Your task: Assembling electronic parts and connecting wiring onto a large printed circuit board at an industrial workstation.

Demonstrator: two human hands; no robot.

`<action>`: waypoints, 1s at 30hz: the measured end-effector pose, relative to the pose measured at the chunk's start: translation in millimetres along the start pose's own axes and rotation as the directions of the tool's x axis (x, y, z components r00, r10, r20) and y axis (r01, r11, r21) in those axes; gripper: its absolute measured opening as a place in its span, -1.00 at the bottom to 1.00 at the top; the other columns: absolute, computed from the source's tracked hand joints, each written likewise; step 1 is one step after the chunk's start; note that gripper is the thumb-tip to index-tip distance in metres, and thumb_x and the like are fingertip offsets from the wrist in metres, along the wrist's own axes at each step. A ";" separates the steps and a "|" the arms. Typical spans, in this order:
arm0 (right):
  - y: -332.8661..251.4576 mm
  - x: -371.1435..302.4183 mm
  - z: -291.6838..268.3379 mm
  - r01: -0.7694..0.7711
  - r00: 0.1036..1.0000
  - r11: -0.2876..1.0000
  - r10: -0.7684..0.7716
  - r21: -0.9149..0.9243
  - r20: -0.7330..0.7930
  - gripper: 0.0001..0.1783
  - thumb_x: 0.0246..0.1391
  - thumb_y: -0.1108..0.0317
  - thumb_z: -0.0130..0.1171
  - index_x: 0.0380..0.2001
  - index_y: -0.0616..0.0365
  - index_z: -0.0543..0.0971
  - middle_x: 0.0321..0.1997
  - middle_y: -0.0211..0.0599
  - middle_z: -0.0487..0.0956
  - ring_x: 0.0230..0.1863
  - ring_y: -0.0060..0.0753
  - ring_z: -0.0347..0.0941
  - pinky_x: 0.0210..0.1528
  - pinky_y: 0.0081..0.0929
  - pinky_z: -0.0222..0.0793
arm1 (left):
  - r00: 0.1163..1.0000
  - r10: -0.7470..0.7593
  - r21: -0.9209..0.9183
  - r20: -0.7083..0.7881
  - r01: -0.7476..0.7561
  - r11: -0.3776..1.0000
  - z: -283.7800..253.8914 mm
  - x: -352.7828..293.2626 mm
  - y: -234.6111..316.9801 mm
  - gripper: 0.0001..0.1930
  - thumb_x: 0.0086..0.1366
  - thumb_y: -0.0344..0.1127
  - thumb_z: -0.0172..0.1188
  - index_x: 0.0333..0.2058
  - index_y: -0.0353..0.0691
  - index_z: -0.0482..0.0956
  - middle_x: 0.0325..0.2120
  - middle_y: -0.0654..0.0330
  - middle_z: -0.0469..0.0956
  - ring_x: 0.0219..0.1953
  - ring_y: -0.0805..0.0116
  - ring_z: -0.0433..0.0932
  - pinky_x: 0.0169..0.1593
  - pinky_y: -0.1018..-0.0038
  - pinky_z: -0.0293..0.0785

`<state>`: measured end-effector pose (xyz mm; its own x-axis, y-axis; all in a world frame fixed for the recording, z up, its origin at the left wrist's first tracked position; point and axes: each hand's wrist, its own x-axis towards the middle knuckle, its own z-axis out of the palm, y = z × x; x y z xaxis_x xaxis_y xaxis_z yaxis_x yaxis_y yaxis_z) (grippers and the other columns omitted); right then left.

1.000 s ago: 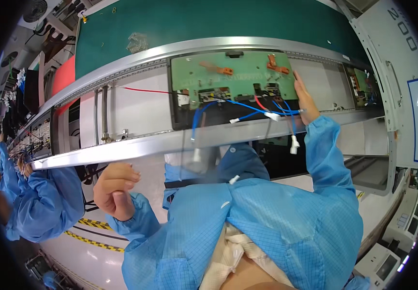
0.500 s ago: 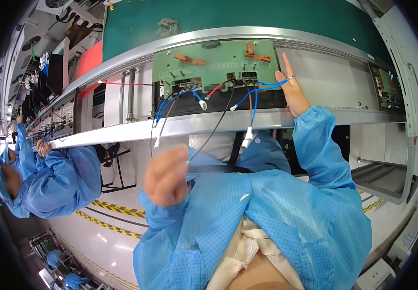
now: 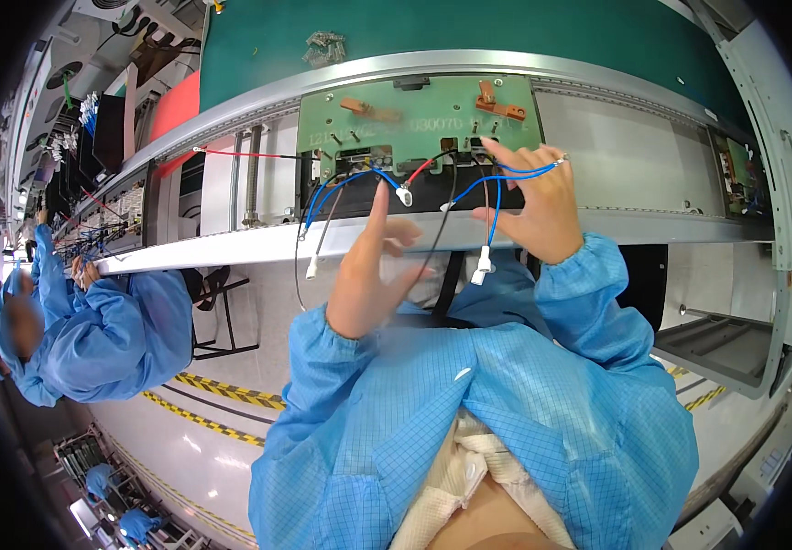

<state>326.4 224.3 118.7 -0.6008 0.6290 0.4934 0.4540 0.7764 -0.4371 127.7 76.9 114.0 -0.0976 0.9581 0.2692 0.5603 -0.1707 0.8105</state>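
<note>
A green board-like plate point(image 3: 414, 117) with orange-brown clamps point(image 3: 503, 107) lies on a black base point(image 3: 405, 197) between metal rails. Blue, black, red and brown wires hang from its near edge, some ending in white connectors point(image 3: 482, 266). My right hand point(image 3: 547, 203) is at the plate's right near corner, thumb and fingers apart around blue wires point(image 3: 517, 174) that pass in front of its fingers. My left hand point(image 3: 365, 275), slightly blurred, is open over the near rail, index finger pointing up toward the left blue wires point(image 3: 327, 191). A black wire point(image 3: 442, 225) runs down beside its thumb.
Beyond the far rail point(image 3: 597, 78) is a green mat point(image 3: 506, 32) with a small pile of metal parts point(image 3: 324, 49). At the left, a person in blue workwear point(image 3: 107, 339) works at the same line. A grey metal frame point(image 3: 726, 344) stands at the right.
My left hand has moved up and right to the near rail, its fingers spreading. My right hand has come down and left from the plate's right side to the wires.
</note>
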 end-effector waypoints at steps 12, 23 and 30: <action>-0.5 24.5 19.8 -0.087 0.983 0.980 0.114 0.181 -0.141 -0.85 -0.11 0.27 0.33 -0.43 0.02 0.64 -0.65 -0.40 0.43 -0.58 -0.36 0.33 -0.43 -0.40 0.14 | 0.991 -0.075 -0.051 -0.111 0.069 0.996 21.6 62.4 4.6 -0.05 -0.05 -0.39 0.45 0.23 -0.30 -0.02 -0.35 0.17 0.36 -0.42 0.41 0.41 -0.30 0.54 0.45; -3.7 23.5 7.4 -0.109 0.985 0.963 0.137 0.248 -0.101 -0.91 -0.04 0.44 0.26 -0.40 0.14 0.66 -0.59 -0.30 0.48 -0.53 -0.33 0.37 -0.48 -0.44 0.22 | 0.942 0.165 -0.160 -0.293 -0.218 0.963 36.3 17.2 3.9 0.04 0.06 -0.65 0.14 0.27 0.06 -0.47 0.30 -0.28 -0.18 0.12 -0.08 0.38 0.06 0.22 0.44; -6.8 25.7 6.6 -0.114 0.988 0.956 0.137 0.271 -0.067 -0.90 -0.03 0.43 0.25 -0.38 0.13 0.66 -0.59 -0.28 0.47 -0.54 -0.34 0.35 -0.48 -0.44 0.22 | 0.970 0.132 -0.028 -0.202 -0.140 0.990 46.9 -43.5 -31.7 0.09 0.08 -0.59 0.15 0.30 -0.07 -0.56 0.30 -0.30 -0.19 0.16 -0.12 0.34 0.15 0.19 0.34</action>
<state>303.5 234.9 129.4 -0.4875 0.7305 0.4782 0.3240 0.6600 -0.6778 152.7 51.4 52.2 -0.1867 0.8609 0.4733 0.5454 -0.3098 0.7788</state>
